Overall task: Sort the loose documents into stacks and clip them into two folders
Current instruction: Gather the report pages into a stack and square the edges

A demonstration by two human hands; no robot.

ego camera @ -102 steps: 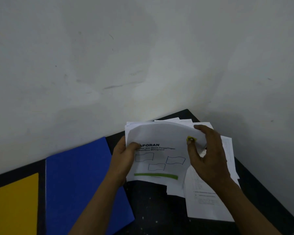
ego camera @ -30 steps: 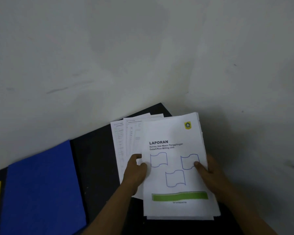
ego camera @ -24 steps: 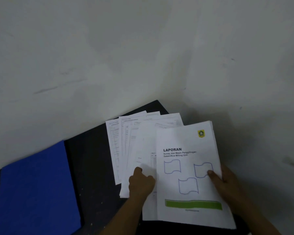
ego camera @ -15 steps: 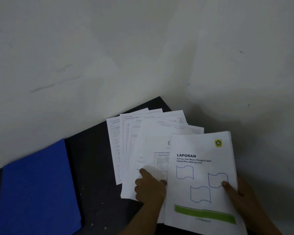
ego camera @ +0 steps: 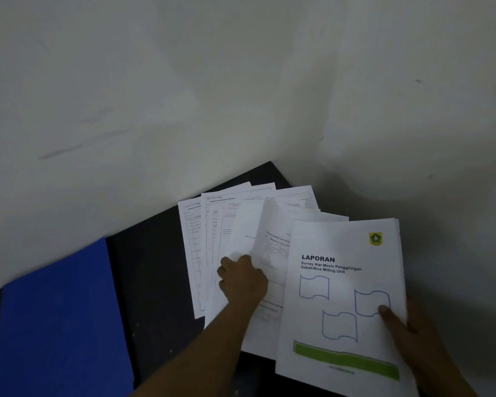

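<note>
In the lower centre of the frame, the left hand (ego camera: pixel 242 282) is curled on the fanned sheets (ego camera: pixel 212 224). One sheet seems to be pinched at its lifted edge, though the fingertips are blurred. At lower right, the LAPORAN bundle (ego camera: pixel 341 282) is gripped by the right hand (ego camera: pixel 415 336), with the thumb pressed on the cover. Sorting is judged to be in hand. Next, one sheet must be separated cleanly. The blue folder (ego camera: pixel 58 319) lies closed at lower left.
</note>
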